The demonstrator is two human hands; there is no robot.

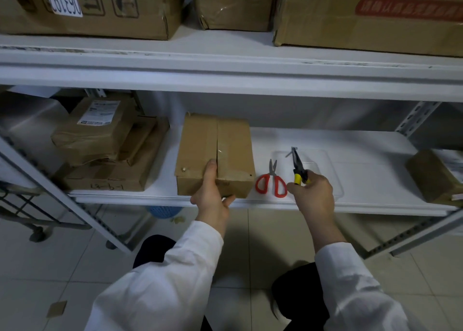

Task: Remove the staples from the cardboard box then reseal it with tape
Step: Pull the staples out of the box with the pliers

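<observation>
both arms stretched forward, left hand (211, 193) gripping the box (215, 143) at its near edge, right hand (314, 193) curled round the pliers (297, 171)

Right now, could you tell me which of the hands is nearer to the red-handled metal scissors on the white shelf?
Right. The right hand, holding yellow-handled pliers, sits just right of the scissors; the left hand grips the brown cardboard box, further left.

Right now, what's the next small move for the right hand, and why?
Probably open the yellow-and-black-handled needle-nose pliers so the small metal piece at their tip, likely a staple, drops into the clear plastic tray: the right hand holds them over it, while the left hand steadies the brown cardboard box.
</observation>
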